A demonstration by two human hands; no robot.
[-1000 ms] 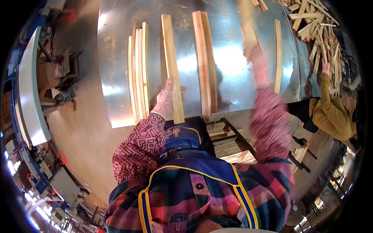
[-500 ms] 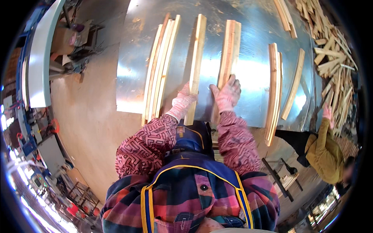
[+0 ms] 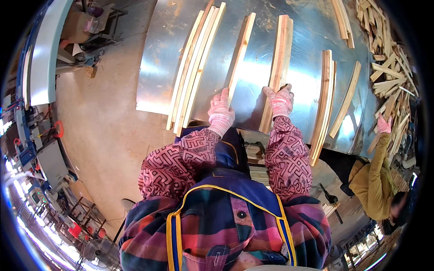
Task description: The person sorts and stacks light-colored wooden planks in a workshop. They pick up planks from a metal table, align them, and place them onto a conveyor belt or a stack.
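Note:
My left hand [image 3: 220, 110], in a pink-and-white knit glove, lies with fingers stretched out at the near end of a single pale wooden strip [image 3: 241, 52]. The glove hides where that strip ends. My right hand [image 3: 281, 101], gloved alike, straddles a pair of wooden strips [image 3: 280, 52], thumb on their left and fingers on their right. These strips lie lengthwise on a shiny metal table [image 3: 255, 101]. Left of my left hand sits a group of several wooden strips [image 3: 196, 65] side by side, their near ends past the table's edge.
To the right are more strips [image 3: 323, 106] and a lone curved-looking strip [image 3: 345, 99]. Others [image 3: 342, 22] lie at the far right. A heap of wood offcuts [image 3: 393, 74] stands beyond the table, where a co-worker [image 3: 373, 180] reaches in. Machinery [image 3: 54, 162] lines the left.
The view has shifted a little. My left hand has slid toward the near end of its strip, its fingers now straighter, and the strip slants more to the right. My right hand stays on its strips.

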